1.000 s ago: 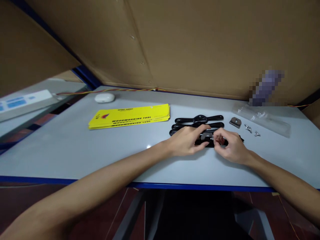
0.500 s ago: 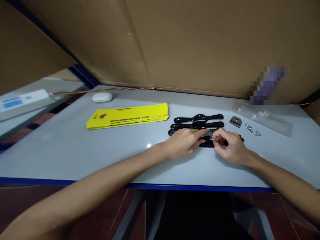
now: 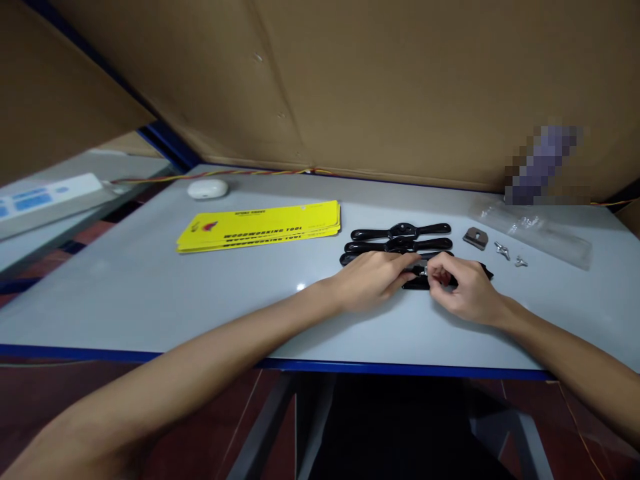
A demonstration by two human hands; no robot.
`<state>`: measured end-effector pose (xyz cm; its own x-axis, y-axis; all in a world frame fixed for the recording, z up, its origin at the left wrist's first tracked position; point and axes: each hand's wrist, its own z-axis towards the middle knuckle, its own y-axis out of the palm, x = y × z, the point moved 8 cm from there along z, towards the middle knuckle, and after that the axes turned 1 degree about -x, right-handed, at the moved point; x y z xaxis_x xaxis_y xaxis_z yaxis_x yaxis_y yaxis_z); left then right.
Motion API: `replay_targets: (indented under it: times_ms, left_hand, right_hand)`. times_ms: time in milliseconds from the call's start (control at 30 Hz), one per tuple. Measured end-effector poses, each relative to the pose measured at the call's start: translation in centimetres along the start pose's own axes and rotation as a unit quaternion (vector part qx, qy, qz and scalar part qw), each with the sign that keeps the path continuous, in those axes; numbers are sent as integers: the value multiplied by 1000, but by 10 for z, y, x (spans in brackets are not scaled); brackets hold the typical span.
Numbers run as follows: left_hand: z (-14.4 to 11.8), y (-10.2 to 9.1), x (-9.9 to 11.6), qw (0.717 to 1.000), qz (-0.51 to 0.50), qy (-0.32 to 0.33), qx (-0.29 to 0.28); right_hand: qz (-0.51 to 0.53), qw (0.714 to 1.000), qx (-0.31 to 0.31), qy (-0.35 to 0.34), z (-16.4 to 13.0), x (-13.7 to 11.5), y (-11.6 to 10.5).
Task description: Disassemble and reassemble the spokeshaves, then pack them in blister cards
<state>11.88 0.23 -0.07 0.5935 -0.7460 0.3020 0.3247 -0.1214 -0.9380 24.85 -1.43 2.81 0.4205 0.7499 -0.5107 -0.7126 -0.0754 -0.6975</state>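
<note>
Black on the grey table (image 3: 260, 327), the nearest tool (image 3: 416, 285) lies under the left hand (image 3: 367, 280), whose grip I cannot tell from here, and the right hand (image 3: 460, 287), pinching a silver fastener (image 3: 424, 271); I judge fastening underway, the next turn needing steadiness.

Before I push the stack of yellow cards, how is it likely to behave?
The stack of yellow cards will probably slide apart, since its edges are staggered and no band shows. Each card looks thin, so it may bend a little when lifted. It should hardly tip, because it lies flat on the table.
</note>
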Motion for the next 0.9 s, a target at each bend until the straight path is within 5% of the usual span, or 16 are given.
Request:
replay_targets:
  times_ms: [233,567,900]
  left_hand:
    - [-1,-3,1,1000,-15,-1,14]
    - [-5,1,4,995,41,-96,-7]
    - [-7,0,5,996,43,-79,20]
  right_hand:
    - [13,1000,-5,7,1,1,0]
    - [27,1000,10,12,1,2,-1]
    - [9,1000,-2,-5,2,-5,0]
